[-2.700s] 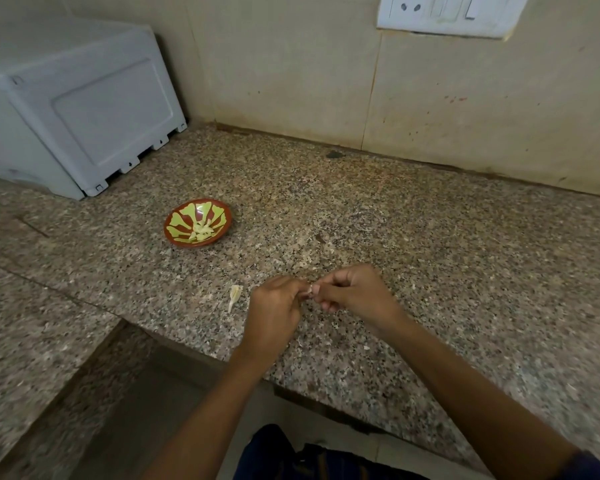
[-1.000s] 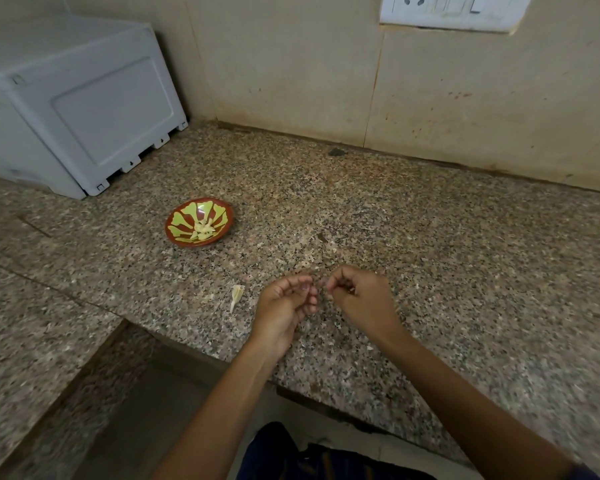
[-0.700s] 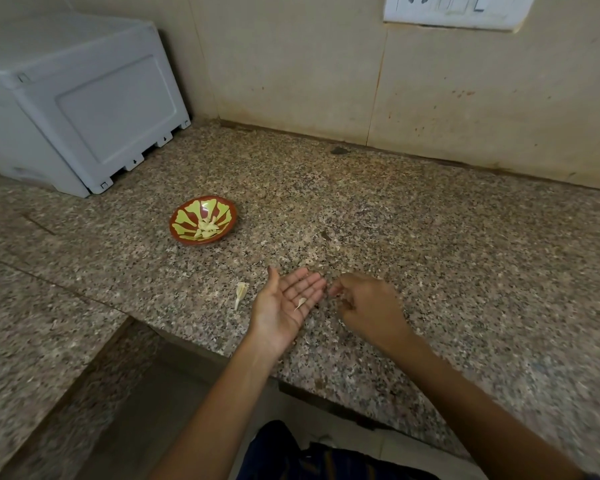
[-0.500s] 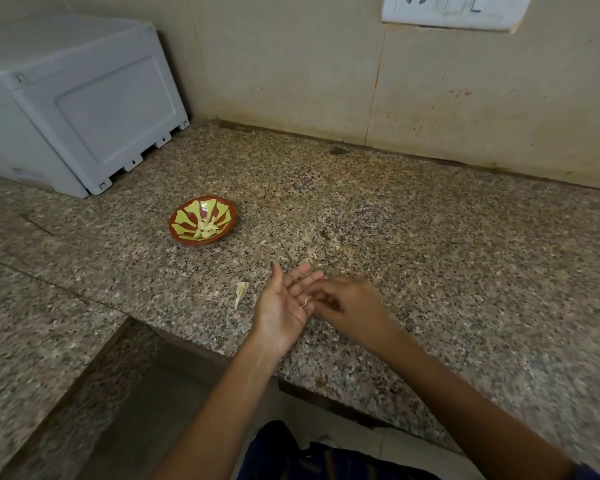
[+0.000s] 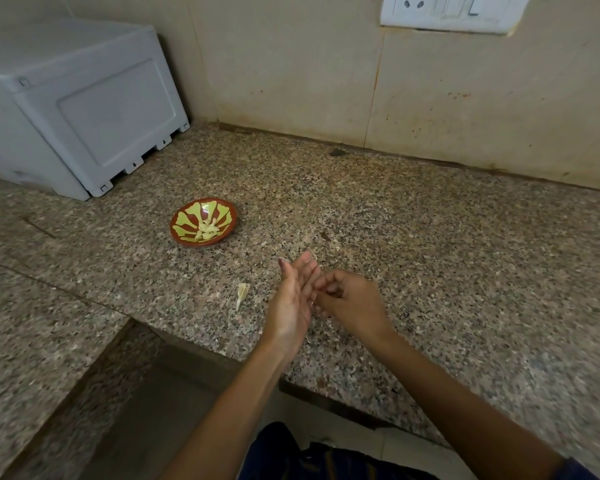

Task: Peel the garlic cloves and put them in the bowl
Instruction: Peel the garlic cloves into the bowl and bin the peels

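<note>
A red bowl with a yellow-green pattern stands on the granite counter and holds several peeled garlic cloves. One pale garlic piece lies on the counter between the bowl and my hands. My left hand is held edge-on with straight fingers, palm turned toward the right. My right hand presses against those fingers, its fingertips curled together in a pinch. The small clove between the two hands is hidden.
A grey-white appliance fills the back left corner. A switch and socket plate is on the tiled wall. The counter's front edge cuts back just below my hands, with a lower granite slab at the left.
My hands parted, and the left one opened flat with a small clove on its fingers. The right fingers reached onto it. The left hand has now turned edge-on.
</note>
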